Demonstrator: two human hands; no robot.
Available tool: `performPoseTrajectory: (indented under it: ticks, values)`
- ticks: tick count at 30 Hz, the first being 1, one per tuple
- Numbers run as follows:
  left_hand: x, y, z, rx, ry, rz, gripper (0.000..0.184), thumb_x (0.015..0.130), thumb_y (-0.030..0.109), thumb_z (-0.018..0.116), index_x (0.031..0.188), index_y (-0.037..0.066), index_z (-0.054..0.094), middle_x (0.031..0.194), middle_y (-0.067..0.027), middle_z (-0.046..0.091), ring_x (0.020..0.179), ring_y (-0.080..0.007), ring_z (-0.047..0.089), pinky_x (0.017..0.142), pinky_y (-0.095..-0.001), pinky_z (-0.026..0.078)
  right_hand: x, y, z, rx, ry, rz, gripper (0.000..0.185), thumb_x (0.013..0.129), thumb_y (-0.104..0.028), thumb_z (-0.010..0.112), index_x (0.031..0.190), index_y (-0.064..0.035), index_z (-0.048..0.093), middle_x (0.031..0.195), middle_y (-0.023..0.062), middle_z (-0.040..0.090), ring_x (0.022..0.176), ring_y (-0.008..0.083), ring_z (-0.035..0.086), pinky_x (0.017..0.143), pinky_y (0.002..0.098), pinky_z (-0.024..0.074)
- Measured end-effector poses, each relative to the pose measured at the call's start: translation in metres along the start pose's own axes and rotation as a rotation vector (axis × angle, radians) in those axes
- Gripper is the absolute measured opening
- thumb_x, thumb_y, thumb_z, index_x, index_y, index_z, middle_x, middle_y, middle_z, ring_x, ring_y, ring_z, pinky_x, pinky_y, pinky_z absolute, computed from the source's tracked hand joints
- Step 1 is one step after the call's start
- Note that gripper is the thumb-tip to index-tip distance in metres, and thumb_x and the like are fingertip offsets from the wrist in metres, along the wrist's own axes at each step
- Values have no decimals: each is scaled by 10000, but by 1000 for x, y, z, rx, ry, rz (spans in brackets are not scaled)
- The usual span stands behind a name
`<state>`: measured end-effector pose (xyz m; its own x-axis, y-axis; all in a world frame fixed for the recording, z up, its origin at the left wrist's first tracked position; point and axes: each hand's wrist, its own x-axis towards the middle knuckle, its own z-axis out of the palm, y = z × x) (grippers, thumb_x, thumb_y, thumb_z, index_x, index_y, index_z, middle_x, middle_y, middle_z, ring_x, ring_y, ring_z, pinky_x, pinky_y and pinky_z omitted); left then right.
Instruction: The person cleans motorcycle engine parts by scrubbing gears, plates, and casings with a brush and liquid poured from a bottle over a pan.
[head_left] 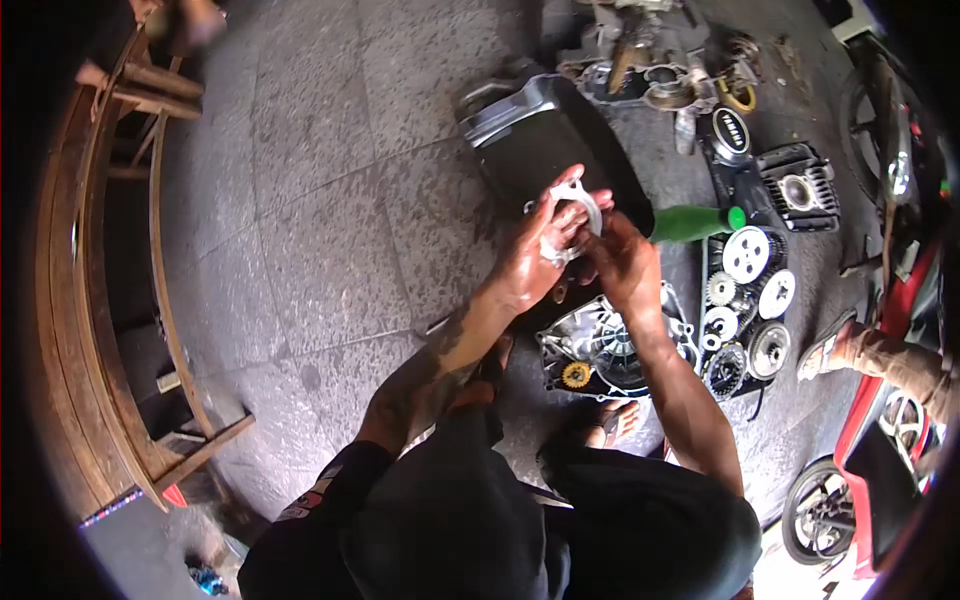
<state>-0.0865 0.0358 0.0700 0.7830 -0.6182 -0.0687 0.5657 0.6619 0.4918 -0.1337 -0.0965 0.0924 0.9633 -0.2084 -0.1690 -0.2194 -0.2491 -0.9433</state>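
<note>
My left hand (540,250) is wrapped round a pale metal ring-shaped part (590,205), with its fingers passing through and around the opening. Against the right side of the same ring, the bent fingers of my right hand (627,265) are touching it. Both hands are above the near end of a black tray (520,150). Beneath my right forearm lies an open engine casing (610,340) with a small yellow gear (576,375) at its left corner. The right fingertips are partly hidden behind the ring and the left fingers.
A green bottle (690,223) lies right of the hands. Several gears (747,255) fill a tray at right, below a finned cylinder (797,190). Engine parts (660,75) stand at the back. A wooden bench (85,330) is at left; another person's foot (835,350) is at right.
</note>
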Motion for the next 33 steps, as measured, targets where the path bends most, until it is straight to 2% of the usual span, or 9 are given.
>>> performPoseTrajectory:
  ticks: [4,7,10,13,16,23,24,28,33]
  values:
    - [6,2,-7,-32,88,-5,617,953,513,389,1433,144,273,1361,-172,439,1281,-287,419,1052,-399,355,6,9,-21,-50,-117,0,174,866,-97,612,1021,-20,597,758,110,669,616,198,659,555,321,500]
    - [9,25,-18,-79,104,-21,627,936,564,370,1421,175,293,1363,-151,434,1278,-301,423,1002,-526,401,1,9,-30,-605,-207,-511,320,827,-43,587,1140,-107,587,1034,109,645,1047,284,590,852,396,471]
    - [15,41,-23,-28,124,21,637,929,581,362,1418,178,297,1364,-145,433,1251,-297,444,993,-576,394,-9,22,-14,-952,-325,-661,380,811,-74,614,1183,-140,572,1116,134,602,1064,319,566,903,414,451]
    - [22,52,-33,42,130,21,615,934,584,348,1418,206,310,1365,-135,433,1230,-265,451,976,-527,422,1,28,-8,-868,-391,-590,350,795,-171,661,1124,-88,575,1124,117,599,1082,337,548,957,451,401]
    - [33,51,-50,115,135,-6,603,937,584,346,1419,224,314,1343,-120,450,1202,-231,464,965,-499,437,18,23,-14,-405,-341,-424,228,838,-158,607,1052,-92,565,1032,161,618,972,387,589,833,448,486]
    - [64,49,-53,263,275,-37,563,933,591,356,1390,262,365,1291,-84,487,1156,-183,477,935,-480,466,37,37,-15,-589,-108,-95,209,858,-141,594,1052,-63,595,1033,214,625,878,433,601,715,481,503]
    - [68,49,-53,298,316,-25,597,910,630,369,1379,260,382,1280,-83,501,1140,-183,493,930,-487,467,40,31,-16,-417,-3,-294,162,872,-113,595,1002,-22,627,987,188,652,842,382,642,687,417,529]
    - [78,49,-49,293,342,-111,667,872,703,346,1354,247,420,1227,-65,557,1092,-170,534,874,-440,481,50,8,-8,14,273,-374,113,868,-39,599,936,32,656,958,115,676,822,265,682,692,312,532]
    - [85,29,-48,275,272,-220,680,852,725,360,1311,232,451,1154,-22,587,1018,-151,561,828,-404,494,63,-16,-3,30,264,-435,124,875,-28,570,934,29,662,972,112,675,810,269,681,686,312,520]
